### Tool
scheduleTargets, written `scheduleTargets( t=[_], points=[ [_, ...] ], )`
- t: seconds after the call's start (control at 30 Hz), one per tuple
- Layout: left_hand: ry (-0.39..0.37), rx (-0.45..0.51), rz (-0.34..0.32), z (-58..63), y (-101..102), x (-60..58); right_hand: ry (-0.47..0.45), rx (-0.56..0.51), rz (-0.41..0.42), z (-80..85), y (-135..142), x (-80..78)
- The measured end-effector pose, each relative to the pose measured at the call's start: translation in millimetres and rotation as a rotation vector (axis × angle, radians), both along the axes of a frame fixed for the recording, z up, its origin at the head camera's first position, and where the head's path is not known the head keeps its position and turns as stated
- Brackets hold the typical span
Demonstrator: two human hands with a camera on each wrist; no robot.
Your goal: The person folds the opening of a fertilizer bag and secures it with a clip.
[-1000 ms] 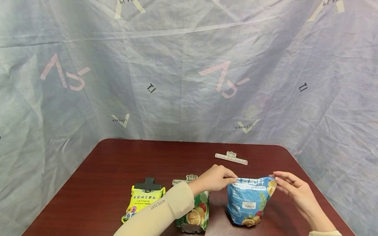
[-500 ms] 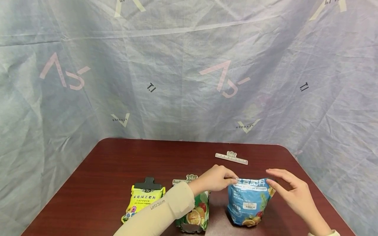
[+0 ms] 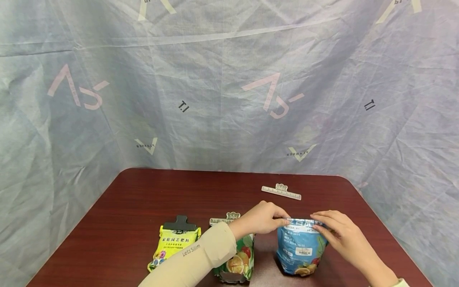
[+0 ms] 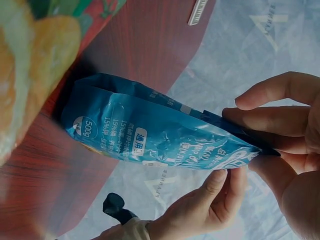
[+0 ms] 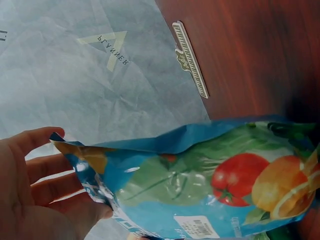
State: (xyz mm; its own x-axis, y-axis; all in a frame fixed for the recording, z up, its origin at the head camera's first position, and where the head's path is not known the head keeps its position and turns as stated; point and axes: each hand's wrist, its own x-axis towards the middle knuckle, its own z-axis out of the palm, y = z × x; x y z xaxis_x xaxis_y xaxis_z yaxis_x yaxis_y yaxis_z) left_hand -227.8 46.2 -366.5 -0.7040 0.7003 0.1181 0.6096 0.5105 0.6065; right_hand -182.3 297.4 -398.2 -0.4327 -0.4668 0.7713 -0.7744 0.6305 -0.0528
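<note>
A blue fertilizer bag (image 3: 299, 251) with printed fruit stands upright on the table, right of centre in the head view. My left hand (image 3: 263, 217) pinches the top left corner of the bag between thumb and fingers. At the top right, my right hand (image 3: 342, 235) holds the upper edge, its thumb in front and its fingers behind. In the right wrist view the corner of the bag (image 5: 175, 185) folds over near the fingers. Behind the bag lies a pale ruler-edged bag clip (image 3: 281, 191), touched by neither hand.
Under my left forearm stands a green fruit-printed bag (image 3: 238, 263) with a ruler-edged clip (image 3: 231, 217) at its top. Farther left lies a yellow fertilizer bag (image 3: 175, 241) with a black clip (image 3: 180, 224). The dark red table (image 3: 161, 191) ends at a hanging grey cloth (image 3: 215, 119).
My right hand has shifted left along the top of the blue bag, from its outer corner inward, and the top right corner has folded in. My left hand has kept its grip.
</note>
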Motion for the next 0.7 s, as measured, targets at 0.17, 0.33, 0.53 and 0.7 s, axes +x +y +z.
scheduleTargets(
  t=[0.17,0.33,0.53,0.7],
  points=[
    [0.009,-0.004,0.001,0.0,0.2,1.0,-0.044,-0.01,0.011,-0.2,0.5,0.4],
    [0.0,-0.011,-0.002,0.3,0.3,1.2,-0.131,-0.044,0.01,-1.6,3.6,-0.7],
    [-0.027,-0.013,-0.011,0.6,0.0,0.0,-0.205,-0.1,0.025,-2.6,5.4,-1.9],
    [-0.031,-0.021,-0.037,1.3,-0.4,-3.0,-0.294,-0.181,0.034,-4.5,4.7,-1.8]
  ],
)
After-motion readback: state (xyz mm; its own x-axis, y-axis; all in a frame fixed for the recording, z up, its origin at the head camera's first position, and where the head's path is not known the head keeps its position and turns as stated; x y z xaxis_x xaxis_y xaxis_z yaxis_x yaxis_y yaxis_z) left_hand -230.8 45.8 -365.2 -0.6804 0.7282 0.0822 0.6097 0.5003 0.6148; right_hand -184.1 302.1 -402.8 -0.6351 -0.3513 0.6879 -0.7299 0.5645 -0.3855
